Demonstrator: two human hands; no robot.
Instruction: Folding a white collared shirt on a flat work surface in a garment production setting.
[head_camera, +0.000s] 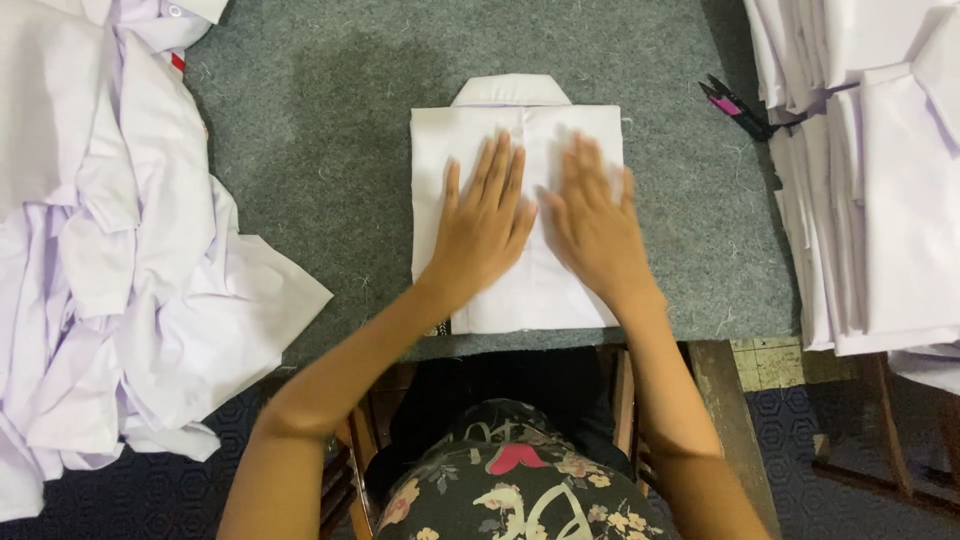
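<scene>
Head view shows us pressing both palms flat on a folded white shirt (515, 290) that lies in the middle of a grey felt table top (320, 130), its collar (512, 90) pointing to the far side and its near edge close to the table's near rim. Our left hand (485, 225) rests on the shirt's left half, fingers stretched out and slightly spread, gripping nothing. Our right hand (595, 225) lies just beside it on the right half, fingers likewise straight and flat, also gripping nothing; the two hands almost touch at the thumbs over the shirt's centre line. On the left of the scene a loose heap of unfolded white garments (110, 260) spills over the table's edge. On the right a stack of folded white shirts (880, 190) sits along the table's right side. Between that stack and the folded shirt, toward the far right, we see small thread snips with a pink and black handle (740, 110) lying on the felt. Near us, below the table rim, a floral patterned garment (510, 490) covers our lap.
</scene>
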